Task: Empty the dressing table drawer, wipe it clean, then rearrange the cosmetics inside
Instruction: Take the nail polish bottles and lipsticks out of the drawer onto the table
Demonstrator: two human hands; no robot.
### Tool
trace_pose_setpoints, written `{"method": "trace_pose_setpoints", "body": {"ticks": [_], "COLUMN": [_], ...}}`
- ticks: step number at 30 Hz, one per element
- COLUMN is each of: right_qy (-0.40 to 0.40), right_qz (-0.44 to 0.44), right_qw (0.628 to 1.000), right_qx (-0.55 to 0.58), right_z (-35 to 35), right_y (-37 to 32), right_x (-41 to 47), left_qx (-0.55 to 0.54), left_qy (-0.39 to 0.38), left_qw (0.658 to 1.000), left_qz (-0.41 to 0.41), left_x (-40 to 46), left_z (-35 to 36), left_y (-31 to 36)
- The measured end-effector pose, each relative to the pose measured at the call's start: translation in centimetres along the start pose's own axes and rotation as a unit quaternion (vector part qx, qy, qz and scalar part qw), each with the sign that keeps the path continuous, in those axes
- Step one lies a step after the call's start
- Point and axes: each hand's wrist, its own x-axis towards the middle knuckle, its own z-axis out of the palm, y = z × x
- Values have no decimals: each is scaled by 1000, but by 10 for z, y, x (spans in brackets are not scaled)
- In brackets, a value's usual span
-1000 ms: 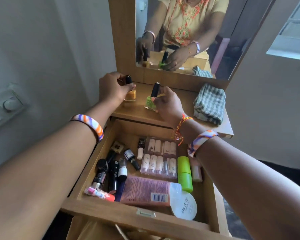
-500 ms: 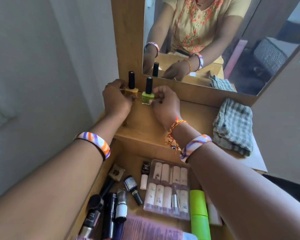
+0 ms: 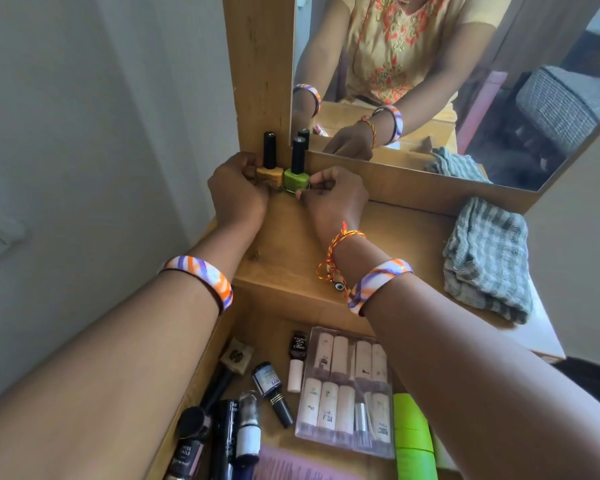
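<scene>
At the back left corner of the dressing table top (image 3: 291, 244), against the mirror frame (image 3: 262, 64), two nail polish bottles stand upright and touching — the yellow bottle (image 3: 270, 173) on the left, the green bottle (image 3: 295, 178) on the right, black caps pointing straight up. The left hand (image 3: 237, 192) curls its fingers round the yellow bottle's base; the right hand (image 3: 333, 195) pinches the green bottle's base from the right side. Each hand is therefore level with its own bottle, long axes vertical, grips low on the glass.

Below the arms the open drawer (image 3: 236, 327) is far from emptied: a clear pack of small tubes (image 3: 343, 389), a green cylinder (image 3: 412, 434), a dark polish bottle (image 3: 272, 386) lying on its side, and several black tubes near the left wall. They lie nearer the person than the bottles — both hands would have to draw back and down to reach them, neither clearly closer.

On the top's right side a folded checked cloth (image 3: 485, 258) lies well apart from the bottles, with bare wood between, room enough, I judge, for more items.
</scene>
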Motion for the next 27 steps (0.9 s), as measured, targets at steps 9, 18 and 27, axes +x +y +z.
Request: {"method": "trace_pose_setpoints", "body": {"ticks": [9, 18, 27], "right_qy": [1, 6, -57], "right_qz": [14, -11, -48], "right_qw": [1000, 1000, 995], "right_qx": [-1, -24, -66], "right_z": [2, -3, -23], "right_y": [-2, 1, 7], "right_x": [3, -6, -43], "left_qx": [-10, 12, 34], "left_qy": [12, 13, -41], "left_qw": [1000, 1000, 998], "left_qz": [9, -5, -20], "left_x": [2, -6, -37], "left_z": [4, -2, -21], "left_y": [-4, -4, -4]}}
